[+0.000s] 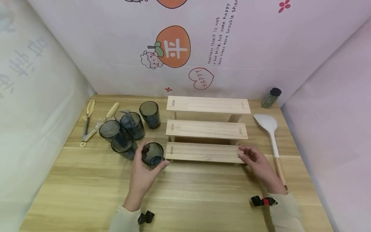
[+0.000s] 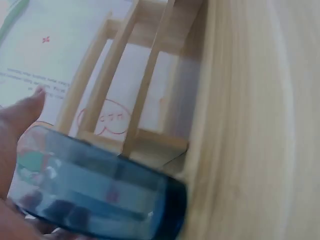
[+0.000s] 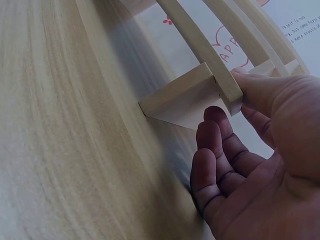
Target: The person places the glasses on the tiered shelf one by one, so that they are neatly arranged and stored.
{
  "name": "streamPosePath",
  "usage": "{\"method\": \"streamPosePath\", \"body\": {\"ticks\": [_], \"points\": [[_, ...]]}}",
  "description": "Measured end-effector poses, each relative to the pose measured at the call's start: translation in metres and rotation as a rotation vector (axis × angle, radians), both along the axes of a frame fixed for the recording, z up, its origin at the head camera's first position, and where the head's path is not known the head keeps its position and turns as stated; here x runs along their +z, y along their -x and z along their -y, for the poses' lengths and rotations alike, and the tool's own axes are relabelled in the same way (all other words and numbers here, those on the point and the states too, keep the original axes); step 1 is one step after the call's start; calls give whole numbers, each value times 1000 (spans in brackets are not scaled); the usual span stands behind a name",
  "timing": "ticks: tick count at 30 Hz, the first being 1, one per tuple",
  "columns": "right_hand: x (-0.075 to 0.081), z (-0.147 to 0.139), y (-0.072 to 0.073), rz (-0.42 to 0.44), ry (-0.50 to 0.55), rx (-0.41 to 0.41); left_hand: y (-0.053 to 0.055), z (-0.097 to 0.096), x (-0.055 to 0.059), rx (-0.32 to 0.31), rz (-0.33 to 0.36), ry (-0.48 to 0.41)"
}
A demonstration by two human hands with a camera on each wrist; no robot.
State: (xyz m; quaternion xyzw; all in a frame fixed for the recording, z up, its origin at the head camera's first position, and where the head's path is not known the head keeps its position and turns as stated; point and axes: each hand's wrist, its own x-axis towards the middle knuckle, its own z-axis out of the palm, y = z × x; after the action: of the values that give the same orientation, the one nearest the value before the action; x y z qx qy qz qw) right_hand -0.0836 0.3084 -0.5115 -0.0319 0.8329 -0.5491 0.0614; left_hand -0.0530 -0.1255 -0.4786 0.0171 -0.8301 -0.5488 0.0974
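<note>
A dark see-through glass (image 1: 152, 154) is upright just left of the three-step wooden rack (image 1: 206, 129), the person's left hand (image 1: 142, 176) curled round it. The right hand (image 1: 259, 165) pinches the rack's lowest step (image 1: 203, 152) at its right end. More glasses (image 1: 132, 127) cluster farther left, near tongs (image 1: 86, 127); a white spatula (image 1: 273, 140) lies off right.

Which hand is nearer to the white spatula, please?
Right: the right hand grips the wooden rack at its front right end, just left of the spatula. The left hand is farther, around a dark glass tumbler near the rack's left end.
</note>
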Motion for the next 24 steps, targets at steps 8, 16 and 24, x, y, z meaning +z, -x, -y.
{"method": "streamPosePath", "body": {"ticks": [8,16,24], "points": [[-1,2,-1,-2,-7,-4,5,5,-10,-52,-60,-232],[-1,-1,-3,-18,-19,-14,7,-4,-19,-30,-77,-288],[-3,-1,-2,-13,-31,-24,16,-6,-8,-52,-128,-284]]}}
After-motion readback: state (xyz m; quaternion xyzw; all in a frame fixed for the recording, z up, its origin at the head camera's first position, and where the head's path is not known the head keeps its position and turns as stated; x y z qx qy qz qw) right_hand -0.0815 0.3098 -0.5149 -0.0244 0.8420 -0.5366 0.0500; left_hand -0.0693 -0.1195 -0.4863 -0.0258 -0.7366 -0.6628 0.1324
